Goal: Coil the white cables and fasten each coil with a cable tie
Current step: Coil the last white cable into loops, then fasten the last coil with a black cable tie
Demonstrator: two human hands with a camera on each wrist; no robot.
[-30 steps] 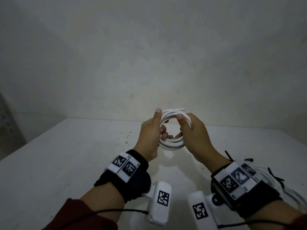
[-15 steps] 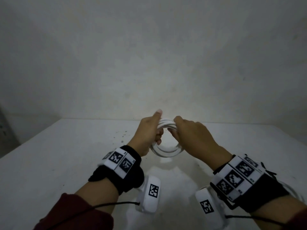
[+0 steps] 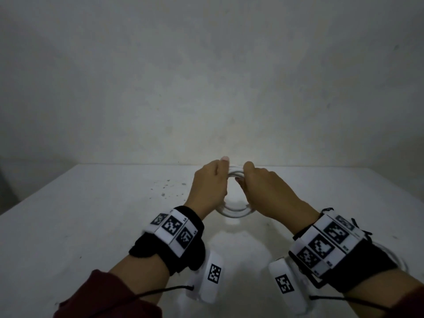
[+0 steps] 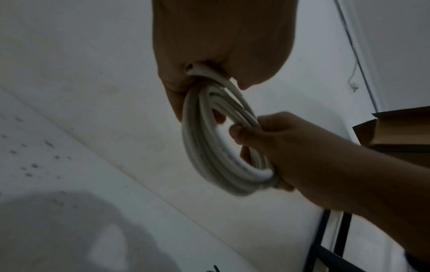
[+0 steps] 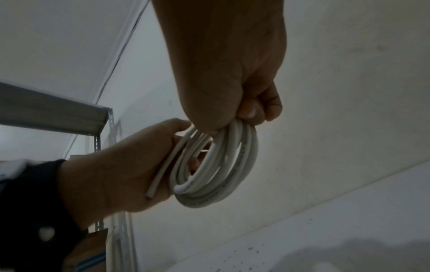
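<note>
One white cable is already wound into a coil (image 3: 235,210), held up off the table (image 3: 91,226) at about 12 o'clock from the person, between both hands. The left hand (image 3: 210,187) has its fingers curled round the coil's upper left part, and the right hand (image 3: 266,191) grips the right side. A loose cut end (image 5: 153,184) sticks out by the left palm, so it probably still needs tucking in. No cable tie shows on this coil, so fastening is likely still to come. At 4 o'clock, behind the right wrist, more white cable (image 3: 399,260) lies on the table. The cable is smooth, round and stiffish, holding springy loops; the table is matt white with dark specks.
</note>
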